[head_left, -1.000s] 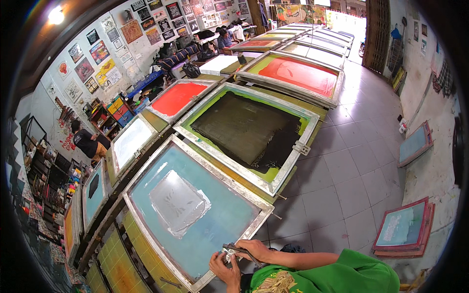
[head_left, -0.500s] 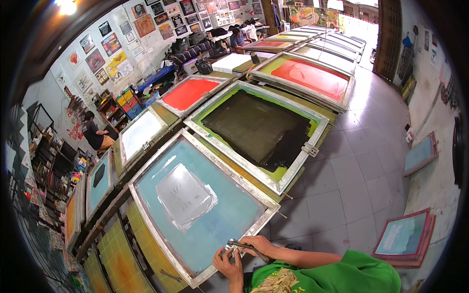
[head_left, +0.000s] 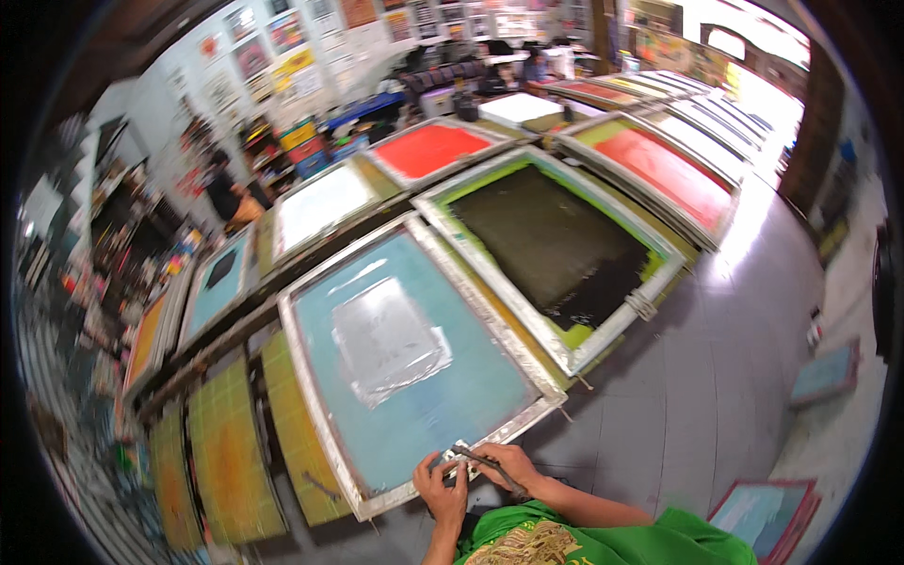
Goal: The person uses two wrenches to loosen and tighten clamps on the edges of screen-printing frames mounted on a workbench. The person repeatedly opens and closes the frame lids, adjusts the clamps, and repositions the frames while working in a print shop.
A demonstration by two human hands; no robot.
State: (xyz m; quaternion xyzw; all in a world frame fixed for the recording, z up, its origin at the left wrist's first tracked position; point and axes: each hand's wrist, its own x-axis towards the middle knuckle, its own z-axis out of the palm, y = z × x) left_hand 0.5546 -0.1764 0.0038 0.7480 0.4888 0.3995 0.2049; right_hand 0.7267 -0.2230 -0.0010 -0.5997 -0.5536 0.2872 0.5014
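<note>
A large screen-printing frame (head_left: 519, 426) lies before me, with teal mesh (head_left: 490, 377) and a grey patch (head_left: 384, 334) edged in white. At its near edge sits a small metal clamp (head_left: 459, 448). My left hand (head_left: 439, 490) is closed about the clamp's near side, thumb and fingers bent; its grip is partly hidden. My right hand (head_left: 509, 465) is closed round a dark, slender hand tool (head_left: 471, 456), whose end meets the clamp. The far end of the tool sticks out below the right fingers. Its exact kind is too small to make out.
Beyond lies a frame with dark ink (head_left: 546, 245), and further off a red one (head_left: 433, 151). Yellow-green printing boards (head_left: 231, 452) stand at left. Two smaller frames lean by the right wall, one red-edged (head_left: 753, 518). A person (head_left: 231, 193) sits at far left.
The view has swung, so the tables appear shifted right and the picture is blurred. Both hands stay at the clamp, and the tool's angle is slightly different.
</note>
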